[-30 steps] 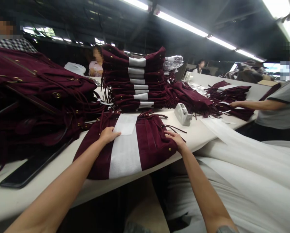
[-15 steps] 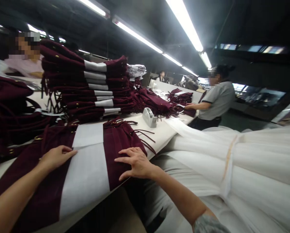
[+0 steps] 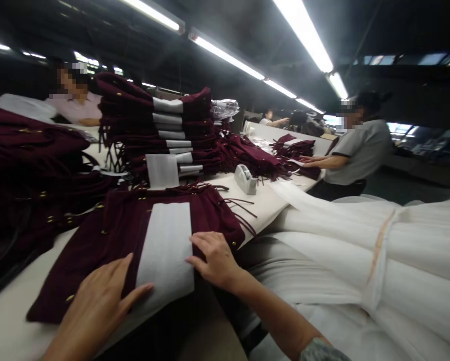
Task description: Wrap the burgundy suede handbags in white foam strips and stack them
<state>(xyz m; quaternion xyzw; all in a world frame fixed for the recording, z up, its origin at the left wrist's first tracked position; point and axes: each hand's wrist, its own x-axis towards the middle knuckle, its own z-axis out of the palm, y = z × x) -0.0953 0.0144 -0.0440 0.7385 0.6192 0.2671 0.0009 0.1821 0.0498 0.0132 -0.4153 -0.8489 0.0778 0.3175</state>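
Note:
A folded maroon cloth article (image 3: 123,215) with gold eyelets and thin cords lies before me on the table. A white strip (image 3: 168,245), paper-like or thin foam, runs across its top. Behind the far edge stands another white piece (image 3: 162,170); whether it belongs to the same strip is hidden. My left hand (image 3: 100,296) rests at the near edge with fingers stretched, the thumb lying on the strip. My right hand (image 3: 215,258) touches the strip's right edge with fingertips and thumb apart.
Behind stands a tall stack of maroon articles (image 3: 134,133) with white bands. A tape dispenser (image 3: 245,179) sits on the pale table (image 3: 273,203). More maroon pieces (image 3: 29,155) lie left. Large white rolls (image 3: 322,240) fill the right. A co-worker (image 3: 363,145) stands at the table's far end.
My left hand has moved from the strip's left edge down to the near edge. My right hand now touches the strip. A white end now shows beyond the article's far edge. The view has shifted left.

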